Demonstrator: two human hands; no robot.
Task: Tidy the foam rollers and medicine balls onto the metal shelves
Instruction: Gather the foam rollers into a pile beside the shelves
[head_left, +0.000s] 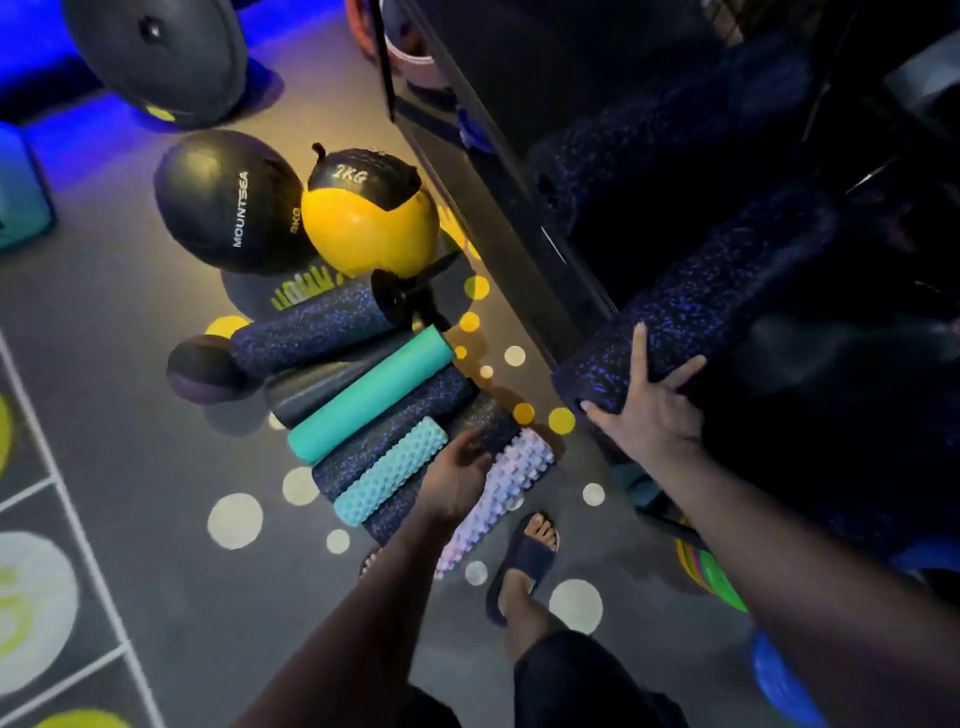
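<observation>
My right hand lies spread over the near end of a long dark blue-speckled foam roller that rests on the metal shelf; another speckled roller lies further in. My left hand hangs with loosely curled fingers just above the rollers on the floor, holding nothing. On the floor lie a teal smooth roller, a teal knobbly roller, a pale pink knobbly roller and several dark speckled ones. Behind them sit a black medicine ball and a yellow-and-black 2 kg ball.
A small dark ball sits left of the rollers. A large black ball lies at the top left. My sandalled foot stands beside the pink roller. Coloured items lie under the shelf at right. The floor is grey with painted dots.
</observation>
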